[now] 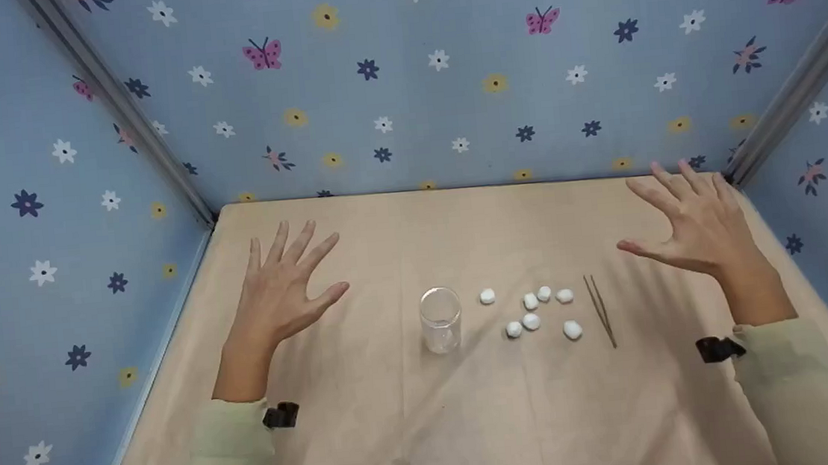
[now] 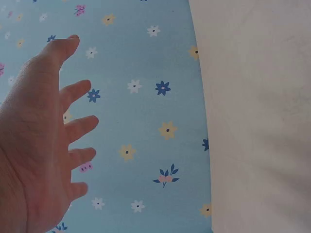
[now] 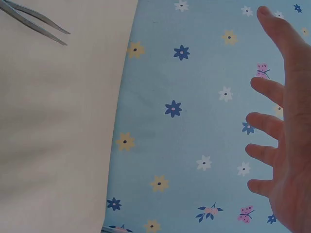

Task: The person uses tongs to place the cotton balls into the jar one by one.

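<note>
Pale green sleeves [image 1: 230, 443] are nearest; beyond them, left hand [image 1: 276, 289] and right hand [image 1: 710, 229] are spread wide, holding nothing; between them, on the beige surface [image 1: 469, 437], are one transparent cylindrical cup [image 1: 442, 335] at left, seven small white balls [image 1: 531, 322], and slim grey metal tweezers [image 1: 607, 326] at right

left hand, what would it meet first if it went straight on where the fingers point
Most likely the flower-and-butterfly-print back wall: in the head view, the fingers of the left hand point toward it and nothing shows in between, though height and depth are unclear.
</note>
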Action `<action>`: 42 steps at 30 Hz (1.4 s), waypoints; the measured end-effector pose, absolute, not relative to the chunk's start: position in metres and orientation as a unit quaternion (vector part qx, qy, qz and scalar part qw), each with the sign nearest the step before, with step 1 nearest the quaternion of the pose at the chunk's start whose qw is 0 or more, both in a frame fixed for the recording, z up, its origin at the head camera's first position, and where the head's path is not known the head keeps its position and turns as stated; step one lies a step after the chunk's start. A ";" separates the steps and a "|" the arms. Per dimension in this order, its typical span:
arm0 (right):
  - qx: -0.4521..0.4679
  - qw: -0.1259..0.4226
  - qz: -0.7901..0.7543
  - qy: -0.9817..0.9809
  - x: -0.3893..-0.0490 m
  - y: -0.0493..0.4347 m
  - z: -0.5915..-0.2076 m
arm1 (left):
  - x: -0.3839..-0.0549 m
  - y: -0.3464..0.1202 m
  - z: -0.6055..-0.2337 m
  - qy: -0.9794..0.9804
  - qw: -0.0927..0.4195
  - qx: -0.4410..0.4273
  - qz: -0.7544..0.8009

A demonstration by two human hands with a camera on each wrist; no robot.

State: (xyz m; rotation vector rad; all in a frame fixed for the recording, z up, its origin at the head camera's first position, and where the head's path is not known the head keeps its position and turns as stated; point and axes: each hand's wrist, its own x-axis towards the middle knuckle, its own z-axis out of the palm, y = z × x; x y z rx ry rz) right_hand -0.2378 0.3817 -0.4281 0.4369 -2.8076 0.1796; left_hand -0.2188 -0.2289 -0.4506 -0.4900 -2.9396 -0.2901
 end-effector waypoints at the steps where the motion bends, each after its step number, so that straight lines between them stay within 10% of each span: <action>1: 0.153 0.148 0.064 -0.975 -0.237 0.382 -0.429 | -0.220 -0.229 -0.452 -0.978 0.078 -0.165 -0.098; 42: 0.144 0.118 0.092 -0.978 -0.225 0.380 -0.467 | -0.221 -0.197 -0.540 -0.844 0.037 -0.212 -0.491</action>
